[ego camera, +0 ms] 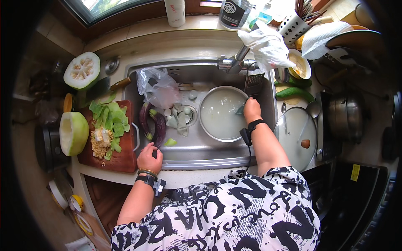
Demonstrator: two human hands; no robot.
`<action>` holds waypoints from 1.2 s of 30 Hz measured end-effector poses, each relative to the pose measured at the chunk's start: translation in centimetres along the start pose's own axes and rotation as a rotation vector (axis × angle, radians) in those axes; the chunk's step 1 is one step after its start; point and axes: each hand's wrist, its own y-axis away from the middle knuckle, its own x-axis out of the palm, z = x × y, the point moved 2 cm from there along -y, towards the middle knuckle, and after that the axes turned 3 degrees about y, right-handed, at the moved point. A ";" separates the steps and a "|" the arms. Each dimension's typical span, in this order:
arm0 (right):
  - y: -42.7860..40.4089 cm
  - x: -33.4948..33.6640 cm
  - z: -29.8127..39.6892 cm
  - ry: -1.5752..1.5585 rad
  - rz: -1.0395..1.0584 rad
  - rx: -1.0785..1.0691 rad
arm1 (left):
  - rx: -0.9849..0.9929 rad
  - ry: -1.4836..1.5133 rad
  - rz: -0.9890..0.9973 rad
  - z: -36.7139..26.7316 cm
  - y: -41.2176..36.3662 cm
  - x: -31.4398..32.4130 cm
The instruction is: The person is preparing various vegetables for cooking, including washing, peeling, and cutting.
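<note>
A round metal pot (216,136) stands in the stainless steel sink (201,150), filled with cloudy whitish water. My right hand (252,108) is at the pot's right rim, its fingers closed on a dark green pad (240,110) partly in the water. Most of the pad is hidden. My left hand (150,158) rests at the sink's front left edge, thumb and fingers apart, with nothing visible in it. Just beyond its fingertips lie two purple eggplants (159,125). Eggshells and wet scraps (180,120) sit around the drain, with a clear plastic bag (160,88) behind.
On the left, a wooden chopping board (125,163) bears peelings and seeds; winter melon pieces (73,133) and a cleaver (98,90) lie nearby. The faucet (232,64) rises behind the pot, beside a grater (255,83). At right are cucumbers (293,92) and a glass lid (295,138).
</note>
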 end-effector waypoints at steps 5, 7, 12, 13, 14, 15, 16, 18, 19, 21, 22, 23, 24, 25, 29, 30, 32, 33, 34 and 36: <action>3.1 -2.2 -0.6 0.055 0.245 0.043 | -0.003 0.006 -0.010 0.1 0.2 -0.1; 4.8 -2.7 0.1 0.178 0.378 -0.043 | -0.005 0.014 -0.016 0.3 0.3 0.1; 6.1 0.6 1.8 0.041 0.153 -0.304 | 0.010 0.013 -0.016 0.0 0.2 0.0; 5.8 1.2 1.9 0.042 0.152 -0.303 | 0.017 0.014 -0.022 -0.1 0.1 0.0; 5.3 2.0 2.0 0.003 0.245 -0.347 | 0.019 0.015 -0.021 -0.1 0.0 0.0; 4.9 2.7 2.1 -0.036 0.339 -0.392 | 0.013 0.015 -0.020 0.0 0.0 0.0; 4.6 3.3 1.8 -0.164 0.399 -0.312 | 0.008 0.016 -0.019 -0.1 -0.1 0.0; 4.4 3.1 1.6 -0.295 0.306 -0.120 | 0.001 0.018 -0.021 -0.1 0.1 0.0; 4.4 1.7 2.0 -0.420 0.211 0.072 | -0.009 0.021 -0.024 0.1 0.2 0.0; 4.7 -0.1 1.8 -0.314 0.165 0.101 | -0.008 0.022 -0.025 0.1 0.3 -0.1; 4.8 -0.3 1.1 -0.214 0.075 0.059 | -0.004 0.024 -0.026 -0.1 0.3 -0.1; 4.9 -0.6 0.5 -0.113 -0.014 0.016 | -0.003 0.026 -0.023 -0.2 0.3 -0.2; 5.0 -1.3 0.3 -0.032 -0.155 -0.096 | -0.019 0.023 -0.002 -0.3 0.1 -0.3; 4.7 -1.7 0.2 -0.029 -0.159 -0.093 | -0.035 0.020 0.020 -0.4 -0.1 -0.2; 3.5 -5.2 2.8 -0.414 0.212 -0.134 | -0.037 0.002 0.034 0.1 0.1 -0.1; 3.9 -6.0 3.9 -0.646 0.276 -0.177 | -0.041 -0.001 0.025 0.1 0.2 -0.1; 5.0 -3.9 4.7 -0.401 0.517 -0.396 | -0.044 0.006 0.029 -0.4 -0.2 0.1; 5.8 -1.5 4.3 0.087 0.680 -0.553 | -0.033 0.007 0.032 -0.6 0.0 0.1; 5.5 -2.3 4.3 0.201 0.729 -0.544 | -0.025 -0.001 0.025 -0.2 0.1 0.1; 3.6 -5.2 3.9 -0.016 0.442 -0.332 | -0.008 0.018 -0.010 0.6 0.3 0.1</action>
